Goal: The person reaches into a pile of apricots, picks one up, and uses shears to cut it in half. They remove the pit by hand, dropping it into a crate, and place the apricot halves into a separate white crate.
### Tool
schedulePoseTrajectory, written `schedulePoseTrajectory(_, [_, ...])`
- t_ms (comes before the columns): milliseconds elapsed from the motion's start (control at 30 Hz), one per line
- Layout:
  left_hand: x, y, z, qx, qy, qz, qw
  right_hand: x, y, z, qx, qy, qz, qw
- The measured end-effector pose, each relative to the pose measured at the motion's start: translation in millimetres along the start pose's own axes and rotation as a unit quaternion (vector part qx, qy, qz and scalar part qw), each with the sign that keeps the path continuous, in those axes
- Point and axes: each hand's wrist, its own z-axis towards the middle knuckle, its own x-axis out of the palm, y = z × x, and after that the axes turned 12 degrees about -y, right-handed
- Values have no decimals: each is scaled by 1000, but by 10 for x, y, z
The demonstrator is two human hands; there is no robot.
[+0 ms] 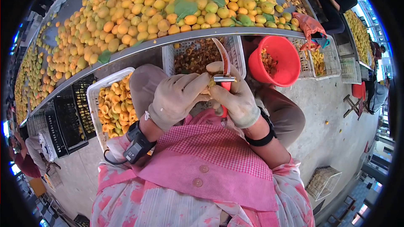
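Note:
Both hands wear pale, stained gloves and meet in front of my chest. My right hand (239,101) is closed around a red-handled peeler (225,85) with a metal head; a long peel-like strip or curved blade rises above it. My left hand (176,96) is closed, its fingertips meeting the right hand's beside the peeler head. A small yellowish piece (211,83) shows between the fingertips, mostly hidden. Just beyond the hands, a white crate (168,59) holds brown scraps. At the left, another white crate (93,101) holds halved orange fruit.
A metal-edged table (168,38) heaped with apricot-like fruit (139,12) spans the front. A red bucket (290,59) and more crates (336,63) stand at the right, black crates (57,126) at the left. Other people are at the far left and right.

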Motion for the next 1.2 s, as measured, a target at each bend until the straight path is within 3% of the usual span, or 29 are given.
schedulePoseTrajectory(200, [-118, 20, -24, -18, 70, -47, 996, -20, -50, -72, -6, 63, 23, 998])
schedulePoseTrajectory(267, [-118, 13, -70, -23, 75, -65, 995, 25, -98, -114, -70, 71, -24, 995])
schedulePoseTrajectory(333, [-106, 1, -110, -91, -16, -134, 987, 21, -72, -138, -72, 83, -17, 994])
schedulePoseTrajectory(433, [-118, -140, -86, -158, -45, -205, 965, 22, 37, -160, -96, 102, -11, 990])
schedulePoseTrajectory(467, [-83, -149, -106, -157, -46, -204, 965, 31, 66, -171, -58, 85, 12, 995])
schedulePoseTrajectory(533, [5, -153, -155, -254, -103, -284, 919, 17, 92, -156, -23, 70, 33, 997])
schedulePoseTrajectory(567, [-6, -194, -156, -252, -104, -284, 919, -6, 85, -129, 3, 54, 57, 997])
schedulePoseTrajectory(633, [-53, -300, -161, -503, -61, -426, 750, -3, 84, -120, 30, 38, 81, 996])
schedulePoseTrajectory(733, [-42, -331, -129, -513, -71, -463, 720, 32, 86, -134, 44, -22, 34, 998])
schedulePoseTrajectory(867, [-6, -361, -109, -463, -82, -425, 774, 7, 13, -106, 55, -22, -23, 998])
schedulePoseTrajectory(933, [-73, -285, -80, -389, 26, -306, 869, 6, 7, -104, 51, -32, -34, 998])
schedulePoseTrajectory(967, [-90, -246, -59, -388, 26, -306, 869, 4, 10, -99, 36, -30, -45, 998])
schedulePoseTrajectory(1033, [-106, -187, -31, -268, 55, -214, 938, 0, 34, -102, 22, -29, -57, 998])
schedulePoseTrajectory(1200, [-41, -219, -129, -280, 24, -222, 933, 4, 65, -117, 54, -24, -99, 993])
